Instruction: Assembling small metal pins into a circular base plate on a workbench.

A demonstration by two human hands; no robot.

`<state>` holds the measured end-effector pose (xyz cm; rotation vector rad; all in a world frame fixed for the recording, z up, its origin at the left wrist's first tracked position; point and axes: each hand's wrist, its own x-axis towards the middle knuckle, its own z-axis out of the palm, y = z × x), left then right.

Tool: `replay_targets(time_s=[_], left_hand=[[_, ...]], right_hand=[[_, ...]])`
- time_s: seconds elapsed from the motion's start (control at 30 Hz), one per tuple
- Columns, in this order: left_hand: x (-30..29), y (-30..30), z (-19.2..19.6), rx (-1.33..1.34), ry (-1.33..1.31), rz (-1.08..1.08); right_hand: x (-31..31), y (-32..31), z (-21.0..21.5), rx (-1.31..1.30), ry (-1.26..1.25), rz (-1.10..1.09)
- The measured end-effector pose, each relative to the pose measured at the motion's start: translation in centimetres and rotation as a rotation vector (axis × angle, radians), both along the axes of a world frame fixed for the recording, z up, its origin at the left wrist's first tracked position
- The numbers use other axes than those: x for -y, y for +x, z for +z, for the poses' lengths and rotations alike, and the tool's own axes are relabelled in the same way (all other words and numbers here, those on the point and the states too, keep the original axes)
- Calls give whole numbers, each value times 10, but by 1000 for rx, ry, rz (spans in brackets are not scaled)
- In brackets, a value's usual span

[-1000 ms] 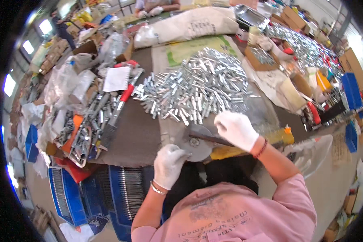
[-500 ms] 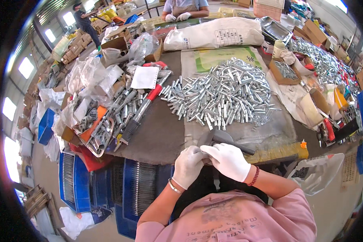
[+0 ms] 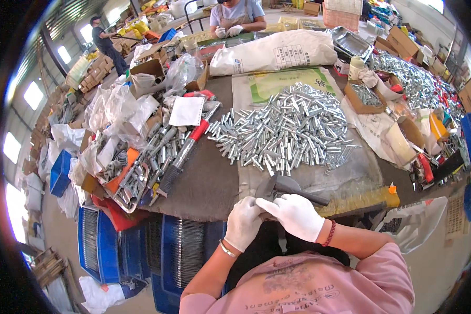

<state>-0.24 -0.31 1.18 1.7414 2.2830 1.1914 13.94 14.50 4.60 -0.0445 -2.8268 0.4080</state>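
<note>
At the front edge of the table my left hand (image 3: pixel 244 224) and my right hand (image 3: pixel 298 215) meet, both in white gloves. The fingers of each are closed in a pinch, tips together; what lies between them is too small or hidden to name. Just beyond them is a dark grey tool with a flat, wide part and a bar-like handle (image 3: pixel 310 197) pointing right; its lower part is behind my gloves. Farther in, a big heap of short shiny metal tubes (image 3: pixel 293 128) is spread over a flattened sack (image 3: pixel 246 83).
Tools and plastic bags (image 3: pixel 125 112) crowd the left, with a red-collared metal rod (image 3: pixel 186 152) beside them. A rolled white sack (image 3: pixel 275 49) lies across the back. Open cartons (image 3: pixel 363 97) and more metal parts fill the right. Blue bins (image 3: pixel 180 261) stand below. A gloved person (image 3: pixel 238 21) sits opposite.
The view has shifted slightly. My right fingertips have moved a little left and down against my left ones. Both hands stay close together at the table edge.
</note>
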Motion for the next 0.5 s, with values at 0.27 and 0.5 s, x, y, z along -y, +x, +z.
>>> replay_targets(time_s=[0.27, 0.5], left_hand=[[10, 7, 5, 24, 54, -27], [8, -7, -13, -79, 58, -34]], right_hand=[[-34, 26, 5, -17, 57, -244], [-43, 22, -8, -108, -91, -312]])
